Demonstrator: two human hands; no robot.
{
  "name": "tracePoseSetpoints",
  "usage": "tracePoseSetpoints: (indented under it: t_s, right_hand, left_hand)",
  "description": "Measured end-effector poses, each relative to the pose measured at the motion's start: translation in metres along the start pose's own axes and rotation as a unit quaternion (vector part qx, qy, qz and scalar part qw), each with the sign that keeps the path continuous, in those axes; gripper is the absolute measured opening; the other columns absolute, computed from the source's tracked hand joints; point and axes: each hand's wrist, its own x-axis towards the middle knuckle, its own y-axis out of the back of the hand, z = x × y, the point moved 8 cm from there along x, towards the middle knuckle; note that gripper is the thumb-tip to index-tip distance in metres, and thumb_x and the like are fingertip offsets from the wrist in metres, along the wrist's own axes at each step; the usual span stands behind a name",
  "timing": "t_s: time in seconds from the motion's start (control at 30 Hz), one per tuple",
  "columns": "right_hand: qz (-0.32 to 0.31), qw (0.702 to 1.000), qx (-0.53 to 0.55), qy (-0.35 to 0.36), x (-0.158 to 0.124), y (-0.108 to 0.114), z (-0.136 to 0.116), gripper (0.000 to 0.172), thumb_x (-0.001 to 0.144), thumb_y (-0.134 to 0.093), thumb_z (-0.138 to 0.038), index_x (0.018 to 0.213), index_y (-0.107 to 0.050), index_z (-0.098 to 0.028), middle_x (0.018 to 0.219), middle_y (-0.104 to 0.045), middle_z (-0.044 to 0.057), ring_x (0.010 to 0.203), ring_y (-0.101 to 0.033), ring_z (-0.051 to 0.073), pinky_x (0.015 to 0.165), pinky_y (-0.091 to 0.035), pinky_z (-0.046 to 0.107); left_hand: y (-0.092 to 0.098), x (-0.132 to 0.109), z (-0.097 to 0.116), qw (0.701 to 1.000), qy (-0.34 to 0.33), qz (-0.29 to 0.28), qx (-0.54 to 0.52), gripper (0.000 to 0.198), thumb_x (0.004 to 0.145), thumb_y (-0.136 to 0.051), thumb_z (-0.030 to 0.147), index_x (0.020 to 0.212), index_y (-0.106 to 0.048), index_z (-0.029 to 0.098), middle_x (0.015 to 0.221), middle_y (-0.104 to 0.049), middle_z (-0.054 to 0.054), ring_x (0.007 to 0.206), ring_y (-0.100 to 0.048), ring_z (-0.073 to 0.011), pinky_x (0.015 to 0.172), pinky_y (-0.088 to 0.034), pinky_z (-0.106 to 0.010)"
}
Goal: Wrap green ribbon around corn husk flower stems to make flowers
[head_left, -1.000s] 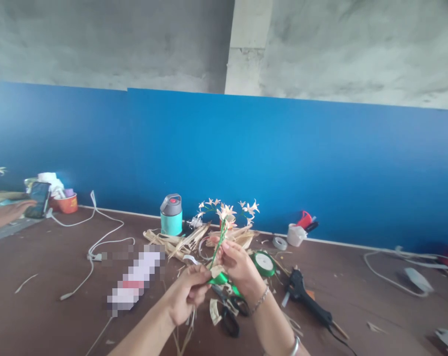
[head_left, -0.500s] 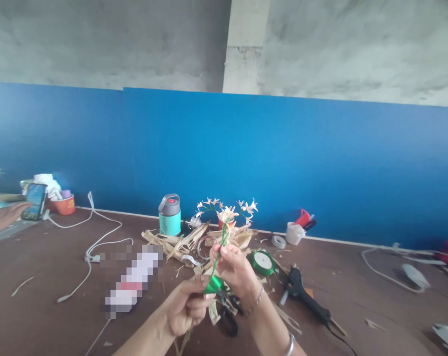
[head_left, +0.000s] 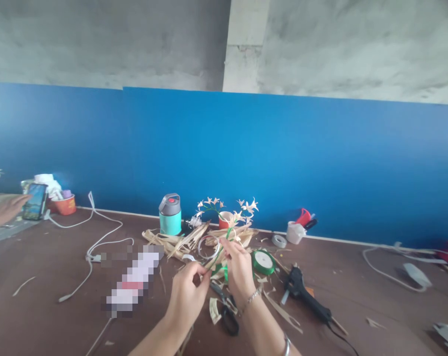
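Between my hands slants an artificial flower stem [head_left: 218, 258] wound in green, with pale husk-like blossoms [head_left: 236, 219] at its top. My left hand [head_left: 190, 290] pinches the lower end of that stem between thumb and fingertips. Higher up, my right hand [head_left: 239, 264] has its fingers closed at the stem, and a loop of shiny green ribbon [head_left: 220, 269] hangs just below them. The right fingertips are partly hidden, so their exact hold on stem or ribbon is unclear. Black-handled scissors [head_left: 230, 320] lie beneath my hands, beside a green ribbon spool [head_left: 263, 261].
Dried husks [head_left: 172, 242] and a tape ring [head_left: 208, 247] lie ahead. A turquoise flask [head_left: 170, 221] and a red-and-white cup [head_left: 224, 220] stand behind. To the right rests a glue gun [head_left: 301, 291]; at far left, another person's hand [head_left: 7, 210] touches a phone [head_left: 34, 201].
The stem has tipped lower and away from me, uncovering the cup. My left hand has shifted from the ribbon to the stem's lower end; my right hand has turned palm down.
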Motion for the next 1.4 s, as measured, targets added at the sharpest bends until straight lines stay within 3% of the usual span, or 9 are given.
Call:
tracePoseSetpoints:
  t_s: [0.1, 0.13, 0.23, 0.4, 0.6, 0.8, 0.97, 1.1, 1.4]
  right_hand:
    - [-0.029, 1.000, 0.007, -0.004, 0.001, -0.004, 0.001, 0.033, 0.064, -0.076, -0.032, 0.048, -0.050, -0.019, 0.048, -0.039, -0.007, 0.046, -0.031, 0.009, 0.047, -0.028, 0.025]
    - [-0.048, 0.999, 0.010, -0.011, 0.002, -0.007, 0.000, 0.030, 0.064, -0.076, -0.031, 0.050, -0.053, -0.018, 0.049, -0.042, -0.006, 0.047, -0.034, 0.009, 0.048, -0.030, 0.024]
    - [-0.126, 0.991, 0.024, -0.047, 0.000, -0.017, 0.000, 0.020, 0.062, -0.077, -0.028, 0.059, -0.062, -0.016, 0.057, -0.050, -0.003, 0.052, -0.042, 0.010, 0.051, -0.034, 0.023]
    - [-0.208, 0.971, 0.070, -0.099, -0.005, -0.027, 0.002, 0.021, 0.068, -0.073, -0.032, 0.080, -0.067, -0.016, 0.063, -0.052, -0.001, 0.056, -0.046, 0.011, 0.052, -0.038, 0.023]
    - [-0.245, 0.956, 0.115, -0.117, -0.009, -0.031, 0.002, 0.019, 0.068, -0.073, -0.032, 0.068, -0.059, -0.019, 0.058, -0.045, -0.004, 0.055, -0.044, 0.012, 0.054, -0.040, 0.025]
    - [-0.266, 0.947, 0.144, -0.111, -0.013, -0.029, -0.001, 0.019, 0.062, -0.078, -0.026, 0.061, -0.061, -0.020, 0.084, -0.063, 0.003, 0.058, -0.048, 0.011, 0.058, -0.043, 0.026]
    - [-0.261, 0.954, 0.115, -0.092, -0.012, -0.027, -0.006, 0.018, 0.059, -0.081, -0.024, 0.067, -0.066, -0.019, 0.080, -0.064, 0.001, 0.057, -0.048, 0.010, 0.058, -0.042, 0.025]
    - [-0.241, 0.965, 0.076, -0.070, -0.008, -0.024, -0.009, 0.017, 0.060, -0.080, -0.023, 0.068, -0.066, -0.018, 0.072, -0.062, 0.000, 0.058, -0.049, 0.010, 0.056, -0.040, 0.022]
    - [-0.156, 0.988, -0.009, 0.015, 0.003, -0.014, -0.019, 0.025, 0.064, -0.079, -0.029, 0.057, -0.059, -0.016, 0.054, -0.053, -0.005, 0.052, -0.042, 0.009, 0.054, -0.033, 0.022]
  left_hand:
    - [-0.009, 0.000, -0.014, 0.983, 0.098, -0.043, -0.152, 0.019, 0.064, -0.073, 0.024, 0.053, -0.059, 0.016, 0.049, -0.053, 0.003, 0.049, -0.043, -0.0096, 0.049, -0.030, -0.021]
    - [-0.016, -0.001, -0.021, 0.958, 0.157, -0.065, -0.229, 0.022, 0.062, -0.075, 0.024, 0.053, -0.057, 0.015, 0.045, -0.048, 0.006, 0.043, -0.036, -0.0067, 0.044, -0.025, -0.019]
    - [-0.027, -0.001, -0.030, 0.907, 0.234, -0.113, -0.330, 0.034, 0.056, -0.080, 0.029, 0.054, -0.048, 0.016, 0.041, -0.035, 0.011, 0.037, -0.016, -0.0015, 0.038, -0.009, -0.017]
    - [-0.038, -0.007, -0.033, 0.838, 0.288, -0.202, -0.417, 0.038, 0.056, -0.081, 0.028, 0.060, -0.046, 0.015, 0.050, -0.040, 0.009, 0.038, -0.012, 0.0017, 0.035, -0.006, -0.013]
    - [-0.048, -0.019, -0.028, 0.760, 0.313, -0.294, -0.488, 0.024, 0.065, -0.074, 0.019, 0.066, -0.050, 0.012, 0.056, -0.044, 0.006, 0.037, -0.009, 0.0032, 0.032, -0.006, -0.010]
    - [-0.054, -0.030, -0.023, 0.717, 0.320, -0.342, -0.517, 0.015, 0.074, -0.066, 0.014, 0.069, -0.052, 0.011, 0.055, -0.041, 0.005, 0.037, -0.007, 0.0029, 0.032, -0.004, -0.010]
    - [-0.055, -0.032, -0.022, 0.714, 0.322, -0.345, -0.518, 0.018, 0.070, -0.069, 0.015, 0.067, -0.052, 0.011, 0.055, -0.042, 0.005, 0.037, -0.007, 0.0027, 0.032, -0.005, -0.008]
    - [-0.053, -0.029, -0.024, 0.733, 0.323, -0.329, -0.500, 0.021, 0.065, -0.072, 0.017, 0.067, -0.052, 0.011, 0.054, -0.045, 0.005, 0.037, -0.006, 0.0032, 0.032, -0.005, -0.009]
    - [-0.043, -0.014, -0.029, 0.844, 0.270, -0.222, -0.407, 0.029, 0.062, -0.077, 0.024, 0.060, -0.050, 0.014, 0.050, -0.050, 0.005, 0.035, -0.019, 0.0018, 0.036, -0.009, -0.014]
